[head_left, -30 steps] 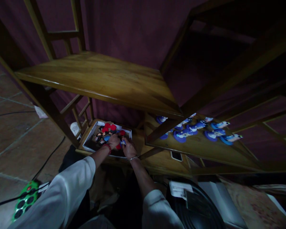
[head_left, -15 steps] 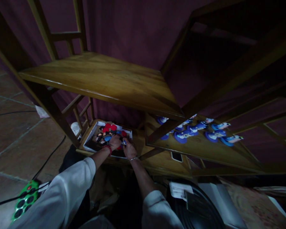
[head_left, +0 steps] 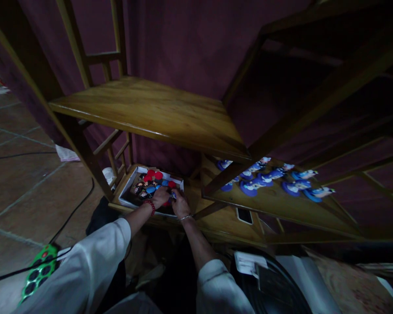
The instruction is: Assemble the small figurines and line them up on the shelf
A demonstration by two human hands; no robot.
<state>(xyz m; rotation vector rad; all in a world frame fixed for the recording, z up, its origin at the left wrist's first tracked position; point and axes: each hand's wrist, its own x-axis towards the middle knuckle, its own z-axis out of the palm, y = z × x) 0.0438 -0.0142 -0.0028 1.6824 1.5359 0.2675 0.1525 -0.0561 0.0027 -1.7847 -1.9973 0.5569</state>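
A shallow white-edged box point(head_left: 123, 198) stands on the low wooden shelf, with several small figurines point(head_left: 140, 188) in red, blue and black lying in it. Over its right part, my left hand point(head_left: 160, 197), wearing a red bead bracelet, has its fingers curled in beside my right hand; what they grip is hidden. My right hand point(head_left: 181, 206), with a thin bangle, is closed on a small figurine point(head_left: 173, 195) with blue and white on it. Its details are too dark and small to make out.
Several blue-based figurines point(head_left: 257, 185) stand on the raised shelf to the right. Below them lies a phone point(head_left: 244, 215). A wooden board point(head_left: 150, 109) overhangs the box. A green device with round black buttons point(head_left: 41, 272) and a black cable point(head_left: 72, 213) are on the tiled floor.
The view has shifted slightly, so the shelf and box appear a little further right. Both hands stay together over the box, with the right still holding the small figurine.
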